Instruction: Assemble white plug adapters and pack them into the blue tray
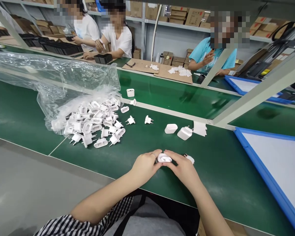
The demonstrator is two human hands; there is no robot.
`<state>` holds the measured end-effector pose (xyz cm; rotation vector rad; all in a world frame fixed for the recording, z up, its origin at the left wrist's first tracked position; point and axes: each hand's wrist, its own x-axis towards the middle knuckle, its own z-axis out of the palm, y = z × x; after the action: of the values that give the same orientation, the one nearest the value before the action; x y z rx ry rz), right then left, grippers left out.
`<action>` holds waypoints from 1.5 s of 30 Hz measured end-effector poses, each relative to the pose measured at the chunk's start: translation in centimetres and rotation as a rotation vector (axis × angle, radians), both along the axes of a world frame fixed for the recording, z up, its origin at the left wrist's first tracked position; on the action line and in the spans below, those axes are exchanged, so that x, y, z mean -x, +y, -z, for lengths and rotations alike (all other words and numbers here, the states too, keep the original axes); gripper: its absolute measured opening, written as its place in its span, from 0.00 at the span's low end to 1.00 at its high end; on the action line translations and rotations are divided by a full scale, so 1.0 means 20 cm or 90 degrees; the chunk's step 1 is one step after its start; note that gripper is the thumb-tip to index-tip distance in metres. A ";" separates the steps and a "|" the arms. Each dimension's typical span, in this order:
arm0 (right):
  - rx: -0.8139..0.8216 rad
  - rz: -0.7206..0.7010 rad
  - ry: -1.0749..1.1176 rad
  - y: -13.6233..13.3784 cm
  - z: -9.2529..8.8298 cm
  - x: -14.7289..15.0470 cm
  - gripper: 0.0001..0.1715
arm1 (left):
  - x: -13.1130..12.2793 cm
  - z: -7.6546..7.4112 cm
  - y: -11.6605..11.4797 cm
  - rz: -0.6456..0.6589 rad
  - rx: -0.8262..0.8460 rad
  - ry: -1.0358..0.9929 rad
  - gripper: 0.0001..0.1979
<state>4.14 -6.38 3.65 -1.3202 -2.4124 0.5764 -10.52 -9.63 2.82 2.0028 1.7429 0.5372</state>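
Note:
Between my two hands, just above the green bench, is a small white plug housing [164, 158]. My left hand [147, 165] pinches its left side, and my right hand [180, 165] grips its right side with thumb and fingers. Just beyond my right fingers lies another white piece [190, 159] with dark parts, partly hidden. Farther forward are a white oval casing [171, 128] and a white charger body [185, 133]. To the left, a heap of white plug parts [95, 121] spills from a clear plastic bag [76, 77], with a few loose pin pieces [148, 120] nearby.
A blue-rimmed tray with a white base [250, 149] stands at the right. Pale paper slips [200, 128] lie near a slanted metal post [260, 85]. Across the bench, several people sit working beside cardboard sheets [140, 66] and black boxes [103, 58].

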 end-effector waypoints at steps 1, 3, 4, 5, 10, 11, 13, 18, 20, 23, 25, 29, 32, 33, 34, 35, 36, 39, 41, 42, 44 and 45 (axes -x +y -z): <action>0.004 -0.005 -0.007 0.00 -0.01 0.00 0.16 | 0.00 0.00 0.00 0.002 0.002 0.003 0.15; 0.027 -0.023 -0.033 0.01 -0.04 0.01 0.15 | 0.00 -0.01 0.00 0.020 0.004 0.008 0.15; 0.043 -0.033 -0.052 0.01 -0.06 0.01 0.14 | 0.01 -0.02 0.00 0.037 0.007 0.011 0.15; 0.060 -0.042 -0.071 0.02 -0.08 0.02 0.14 | 0.01 -0.03 0.00 0.058 0.013 0.017 0.14; 0.145 -0.070 -0.187 0.07 -0.18 0.06 0.08 | 0.01 -0.16 0.08 0.119 0.102 0.137 0.13; 0.163 -0.076 -0.209 0.08 -0.19 0.07 0.06 | 0.01 -0.18 0.10 0.132 0.122 0.157 0.12; 0.193 -0.084 -0.243 0.10 -0.21 0.09 0.04 | 0.01 -0.22 0.15 0.164 0.158 0.179 0.09; 0.169 -0.069 -0.301 0.11 -0.23 0.12 0.04 | -0.01 -0.28 0.26 0.235 0.243 0.183 0.08; 0.142 -0.065 -0.311 0.11 -0.22 0.13 0.04 | -0.03 -0.30 0.30 0.251 0.276 0.184 0.11; 0.138 -0.090 -0.288 0.12 -0.20 0.14 0.06 | -0.06 -0.34 0.34 0.245 0.316 0.185 0.15; 0.156 -0.107 -0.284 0.14 -0.19 0.14 0.08 | -0.07 -0.33 0.36 0.245 0.319 0.183 0.18; 0.127 -0.114 -0.240 0.15 -0.17 0.11 0.05 | -0.01 -0.25 0.31 0.252 0.262 0.149 0.13; 0.126 -0.106 -0.169 0.13 -0.14 0.06 0.05 | 0.06 -0.16 0.20 0.183 0.151 0.059 0.09; 0.125 -0.101 -0.146 0.12 -0.12 0.04 0.07 | 0.07 -0.14 0.17 0.156 0.126 0.032 0.12; 0.118 -0.093 -0.126 0.11 -0.10 0.03 0.09 | 0.07 -0.12 0.15 0.135 0.111 0.014 0.13; 0.111 -0.085 -0.109 0.10 -0.08 0.01 0.10 | 0.07 -0.11 0.13 0.127 0.106 0.008 0.13; 0.103 -0.078 -0.094 0.09 -0.07 0.00 0.10 | 0.06 -0.11 0.12 0.126 0.110 0.014 0.12; 0.099 -0.078 -0.082 0.08 -0.06 0.00 0.09 | 0.01 -0.14 0.15 0.128 0.149 0.076 0.06; 0.118 -0.074 -0.120 0.09 -0.08 0.03 0.06 | -0.03 -0.18 0.19 0.137 0.190 0.129 0.06; 0.132 -0.068 -0.147 0.10 -0.11 0.04 0.06 | -0.04 -0.21 0.21 0.150 0.206 0.156 0.06; 0.165 -0.064 -0.192 0.12 -0.16 0.08 0.06 | -0.06 -0.25 0.25 0.183 0.237 0.204 0.07; 0.183 -0.070 -0.207 0.13 -0.19 0.10 0.08 | -0.07 -0.27 0.27 0.206 0.257 0.222 0.08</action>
<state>2.16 -3.83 7.37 -1.5013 -2.7586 0.8202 -9.17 -4.27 8.20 2.0951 1.5050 -0.2659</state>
